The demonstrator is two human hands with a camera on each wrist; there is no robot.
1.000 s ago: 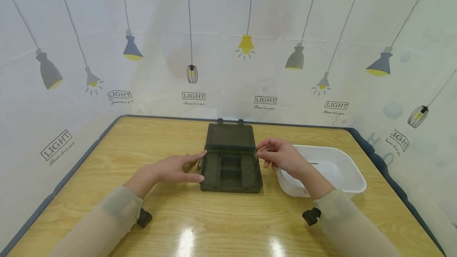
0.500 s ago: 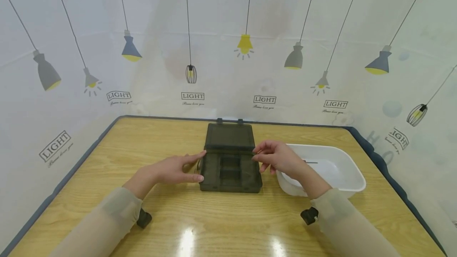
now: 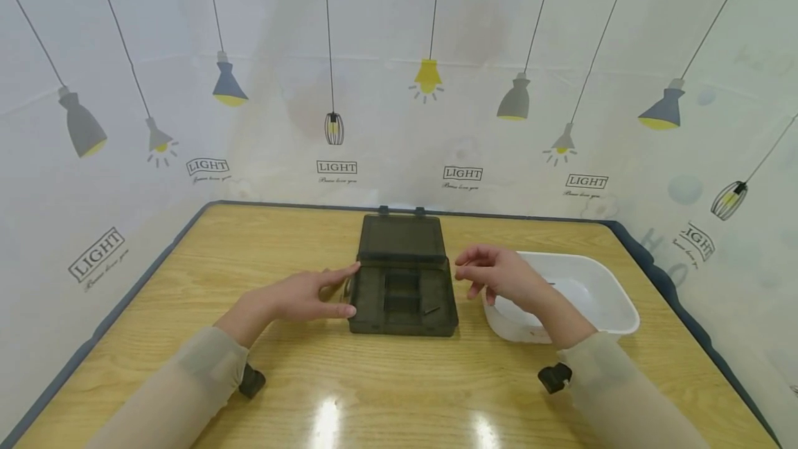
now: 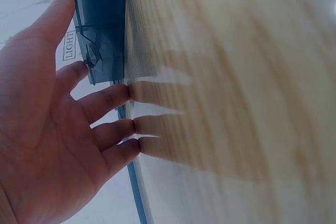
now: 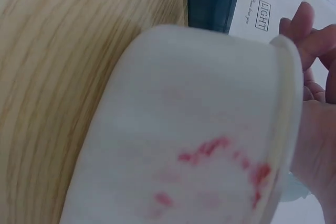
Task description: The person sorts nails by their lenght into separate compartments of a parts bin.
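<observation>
A dark translucent plastic case (image 3: 371,296) stands on the table, its lid (image 3: 402,238) swung back. In its right-hand compartment lies a small thin dark piece like a screw (image 3: 431,310). My left hand (image 3: 303,294) rests against the case's left side with thumb and index finger spread along it. In the left wrist view its other fingertips (image 4: 126,92) are at the tabletop. My right hand (image 3: 499,274) hovers between the case and a white plastic basin (image 3: 601,300), fingers loosely bent and holding nothing. Part of another small dark piece (image 3: 551,284) shows in the basin, beside my wrist.
The wooden table (image 3: 280,380) ends at a dark edging by a fabric wall (image 3: 386,137) printed with lamps. Red marks (image 5: 207,148) show on the basin's outer wall, and its rim (image 5: 289,77) rises close below my right forearm.
My right hand has drawn back rightward from the case's right rim. The small screw-like piece now lies in the right-hand compartment. My left hand has stayed in place.
</observation>
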